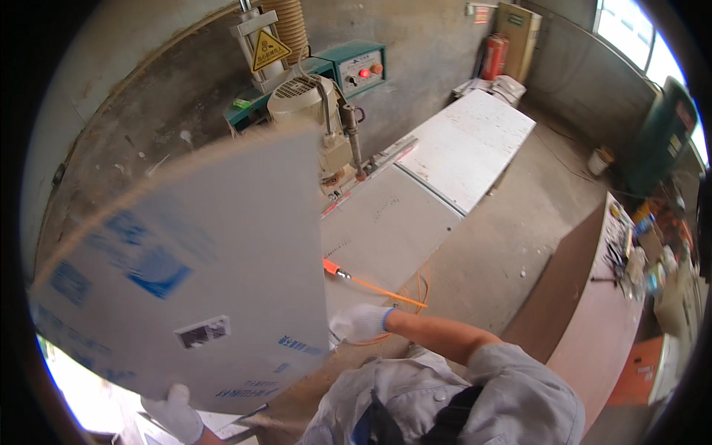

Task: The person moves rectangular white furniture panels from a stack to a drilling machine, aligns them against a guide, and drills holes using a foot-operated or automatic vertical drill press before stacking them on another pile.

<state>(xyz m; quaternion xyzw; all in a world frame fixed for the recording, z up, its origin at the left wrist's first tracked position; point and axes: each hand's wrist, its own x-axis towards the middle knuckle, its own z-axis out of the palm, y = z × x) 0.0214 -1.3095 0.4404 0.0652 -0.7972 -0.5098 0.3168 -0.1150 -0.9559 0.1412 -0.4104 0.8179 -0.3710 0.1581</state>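
A large, flat grey board [245, 222] with blue print and a small label fills the left half of the view. It stands tilted up in front of me, and its far edge is blurred. My left hand [174, 415], in a white knit glove, is closed on the board's lower edge, thumb on the near face. At the right edge, my white-gloved right hand [361, 324] grips the same board, its fingertips partly hidden. Beyond my right hand, an orange air hose [386, 292] with a metal fitting crosses a long bench [400, 215].
A motor [297, 100] with a vertical spindle stands behind the bench, beside a green control box [361, 70] with a lit red lamp. To the right is a brown worktop [593, 326] cluttered with tools. A fire extinguisher [495, 57] and white bucket [599, 161] are farther back.
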